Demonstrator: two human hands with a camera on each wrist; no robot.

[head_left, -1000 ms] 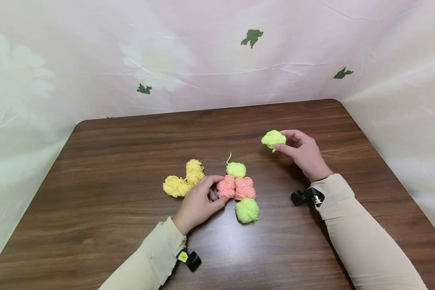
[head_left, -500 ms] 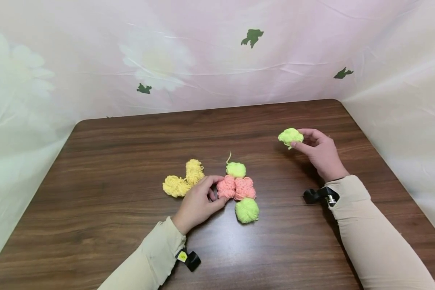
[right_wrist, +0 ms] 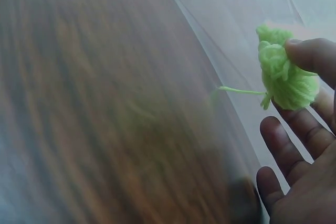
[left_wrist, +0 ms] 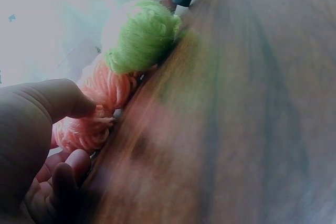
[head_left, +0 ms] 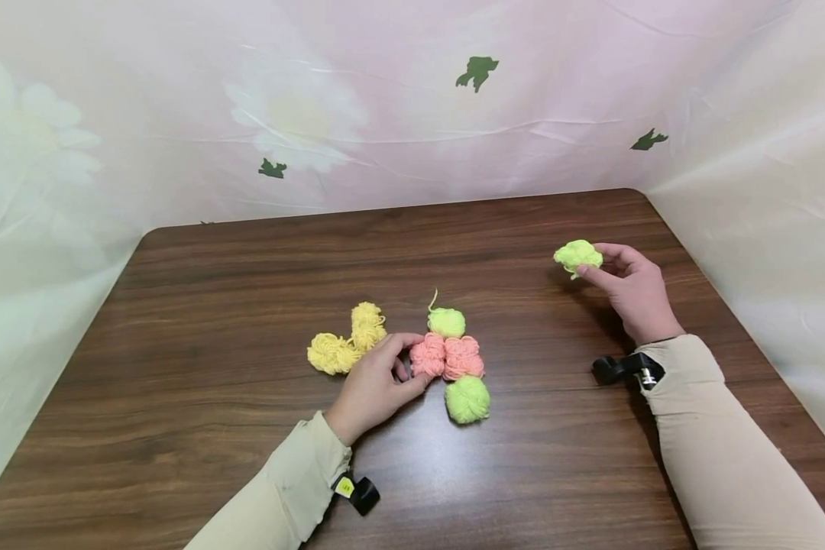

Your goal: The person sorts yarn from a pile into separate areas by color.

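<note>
My left hand (head_left: 378,386) holds the left one of two coral-pink yarn bundles (head_left: 428,355), thumb and fingers on either side of it. The right pink bundle (head_left: 464,357) sits against it. Touching the pink pair are a pale green yarn ball (head_left: 447,322) with a loose strand, on the far side, and a green yarn ball (head_left: 467,400) on the near side. Off to the right, my right hand (head_left: 639,298) pinches a yellow-green yarn bundle (right_wrist: 286,72) above the table. A short strand dangles from that bundle in the right wrist view.
Yellow yarn bundles (head_left: 333,354) lie in an L shape left of the pink ones, partly behind my left hand. The brown wood-grain table (head_left: 213,305) meets floral fabric (head_left: 385,99) at its back and sides. Each wrist carries a black camera strap (head_left: 622,370).
My right hand has moved to the right with the yellow-green yarn bundle pinched in it. The left hand and the yarn on the table stay where they were.
</note>
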